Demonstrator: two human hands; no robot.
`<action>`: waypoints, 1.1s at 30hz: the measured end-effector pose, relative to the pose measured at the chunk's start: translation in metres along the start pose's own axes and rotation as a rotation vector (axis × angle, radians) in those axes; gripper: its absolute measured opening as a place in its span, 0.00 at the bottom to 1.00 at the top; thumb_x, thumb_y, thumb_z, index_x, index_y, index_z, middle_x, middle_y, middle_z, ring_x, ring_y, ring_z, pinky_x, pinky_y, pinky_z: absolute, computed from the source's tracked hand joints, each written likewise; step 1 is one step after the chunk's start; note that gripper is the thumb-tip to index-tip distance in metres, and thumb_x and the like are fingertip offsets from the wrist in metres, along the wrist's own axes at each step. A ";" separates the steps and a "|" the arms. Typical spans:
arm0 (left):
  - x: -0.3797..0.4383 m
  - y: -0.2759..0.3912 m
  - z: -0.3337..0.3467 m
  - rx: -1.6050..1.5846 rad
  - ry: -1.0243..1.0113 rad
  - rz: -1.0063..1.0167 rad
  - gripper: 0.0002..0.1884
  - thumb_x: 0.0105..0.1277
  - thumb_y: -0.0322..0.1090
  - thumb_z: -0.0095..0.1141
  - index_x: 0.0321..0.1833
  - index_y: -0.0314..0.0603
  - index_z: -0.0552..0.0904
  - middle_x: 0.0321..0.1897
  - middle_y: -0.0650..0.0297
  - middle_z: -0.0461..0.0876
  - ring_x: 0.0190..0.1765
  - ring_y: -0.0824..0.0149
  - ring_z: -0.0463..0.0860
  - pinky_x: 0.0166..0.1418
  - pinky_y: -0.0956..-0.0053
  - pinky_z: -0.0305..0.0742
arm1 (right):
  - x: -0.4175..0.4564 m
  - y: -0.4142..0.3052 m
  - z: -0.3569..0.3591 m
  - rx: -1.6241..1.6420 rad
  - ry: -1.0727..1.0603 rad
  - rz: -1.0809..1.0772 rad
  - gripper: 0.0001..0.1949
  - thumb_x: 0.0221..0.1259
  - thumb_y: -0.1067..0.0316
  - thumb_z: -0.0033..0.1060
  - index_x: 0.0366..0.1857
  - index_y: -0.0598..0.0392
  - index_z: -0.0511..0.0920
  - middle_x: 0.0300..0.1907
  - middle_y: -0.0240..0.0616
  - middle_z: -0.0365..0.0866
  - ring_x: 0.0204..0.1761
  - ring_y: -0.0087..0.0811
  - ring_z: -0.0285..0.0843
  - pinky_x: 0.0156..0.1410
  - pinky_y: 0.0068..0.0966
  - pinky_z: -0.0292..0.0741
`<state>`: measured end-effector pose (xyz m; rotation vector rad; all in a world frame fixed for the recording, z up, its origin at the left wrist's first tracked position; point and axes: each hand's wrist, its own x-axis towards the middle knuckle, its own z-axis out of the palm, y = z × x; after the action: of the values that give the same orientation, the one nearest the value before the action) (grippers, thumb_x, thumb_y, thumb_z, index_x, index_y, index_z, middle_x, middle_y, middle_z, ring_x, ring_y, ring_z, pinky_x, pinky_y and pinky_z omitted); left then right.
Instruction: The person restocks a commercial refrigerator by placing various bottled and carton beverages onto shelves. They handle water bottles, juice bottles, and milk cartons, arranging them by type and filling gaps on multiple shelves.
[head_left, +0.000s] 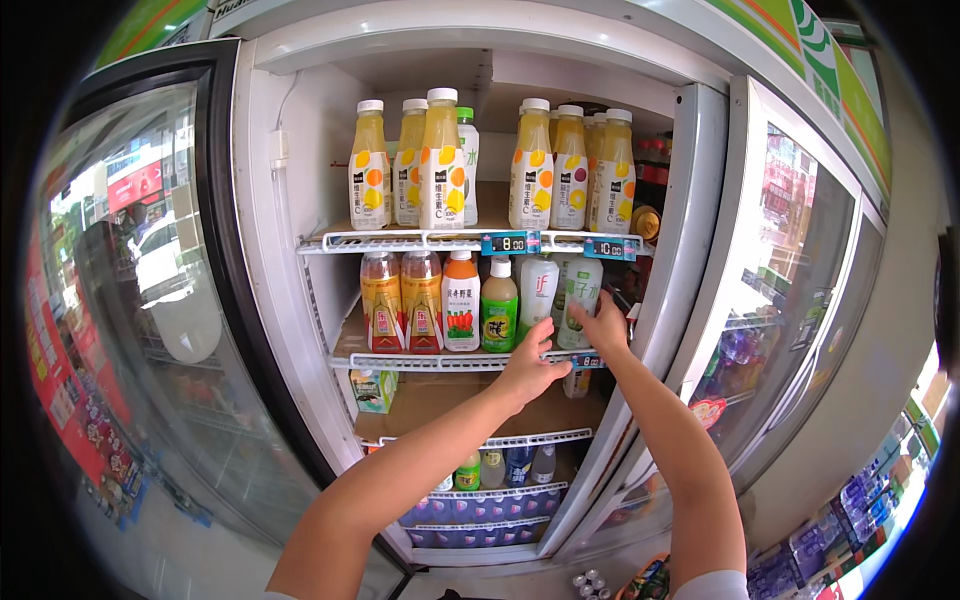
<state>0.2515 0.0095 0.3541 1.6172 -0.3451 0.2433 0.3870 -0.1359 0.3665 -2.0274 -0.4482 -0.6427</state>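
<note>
On the second shelf of a drinks fridge, my right hand (604, 325) grips a pale coconut water bottle (580, 281) from its right side, thumb across the front. The bottle stands upright close to the shelf's front edge. My left hand (529, 369) is in front of that edge, fingers apart and holding nothing. Just behind its fingertips is a white bottle with red lettering (537, 285). To the left stand a green-labelled drink bottle (499, 309), an orange-capped juice bottle (460, 304) and two red-and-gold bottles (382, 311).
Yellow juice bottles (444, 172) line the top shelf (375, 241). Price tags (510, 244) clip to the wire shelf fronts. Below, a carton (373, 391) stands at the left of the third shelf (442, 424). A glass door (150, 300) swings out at left; another glass door (765, 300) is at right.
</note>
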 end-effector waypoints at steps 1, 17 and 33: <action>0.000 0.001 0.000 -0.001 -0.010 -0.004 0.43 0.60 0.27 0.63 0.76 0.39 0.52 0.76 0.52 0.52 0.76 0.54 0.56 0.72 0.61 0.62 | 0.004 0.005 0.001 0.053 0.003 0.023 0.25 0.56 0.53 0.68 0.52 0.59 0.75 0.43 0.42 0.84 0.42 0.37 0.84 0.48 0.32 0.77; -0.077 -0.066 -0.029 -0.007 0.021 0.136 0.40 0.59 0.22 0.64 0.73 0.39 0.58 0.69 0.57 0.63 0.71 0.62 0.65 0.63 0.65 0.75 | -0.145 -0.041 0.018 0.631 -0.197 0.034 0.22 0.61 0.69 0.67 0.55 0.61 0.68 0.46 0.39 0.81 0.45 0.26 0.80 0.47 0.25 0.79; -0.171 -0.180 -0.163 0.256 0.495 -0.151 0.44 0.59 0.29 0.65 0.76 0.41 0.53 0.72 0.50 0.57 0.75 0.55 0.57 0.73 0.59 0.58 | -0.198 -0.040 0.265 0.662 -0.470 -0.126 0.29 0.52 0.75 0.72 0.58 0.59 0.66 0.49 0.45 0.81 0.52 0.34 0.82 0.55 0.29 0.80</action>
<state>0.1663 0.1941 0.1379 1.7583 0.1954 0.5756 0.2774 0.1014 0.1600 -1.4993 -0.9334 -0.0476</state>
